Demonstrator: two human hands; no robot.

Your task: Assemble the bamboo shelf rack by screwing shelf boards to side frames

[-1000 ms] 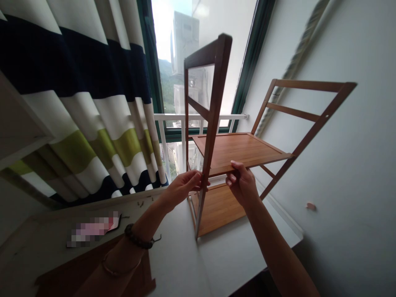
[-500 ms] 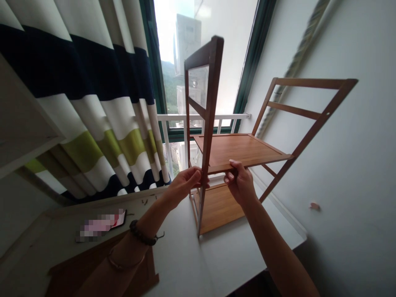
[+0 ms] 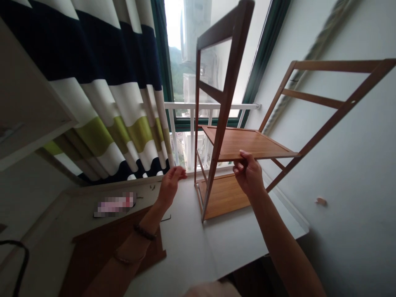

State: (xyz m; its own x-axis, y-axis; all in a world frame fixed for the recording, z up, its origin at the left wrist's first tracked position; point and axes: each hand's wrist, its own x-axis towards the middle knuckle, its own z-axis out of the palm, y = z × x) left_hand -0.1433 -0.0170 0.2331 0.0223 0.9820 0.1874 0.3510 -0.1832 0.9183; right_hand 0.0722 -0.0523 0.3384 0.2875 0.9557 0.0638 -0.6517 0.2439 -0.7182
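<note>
A brown wooden shelf rack [image 3: 225, 88] stands on the white surface, with two ladder-like side frames. Its middle shelf board [image 3: 244, 142] spans between them, above a lower board [image 3: 227, 196]. My right hand [image 3: 250, 173] grips the front edge of the middle board, thumb on top and fingers curled below. My left hand [image 3: 169, 185] hovers left of the near side frame, apart from it. Its fingertips are pinched together; whatever they may hold is too small to make out. Beneath that forearm, an L-shaped hex key [image 3: 166, 218] lies on the surface.
A loose wooden panel [image 3: 116, 239] lies at the lower left, partly under my left arm. Behind it are a blurred-out phone [image 3: 114, 205] and some small screws [image 3: 152, 187]. A striped curtain [image 3: 123, 107], white railing [image 3: 213, 106] and window stand behind; a white wall [image 3: 355, 165] is at right.
My left hand has let go of the side frame's upright and moved left, away from it. My right hand stays on the middle board's edge. The view has shifted and tilted down somewhat.
</note>
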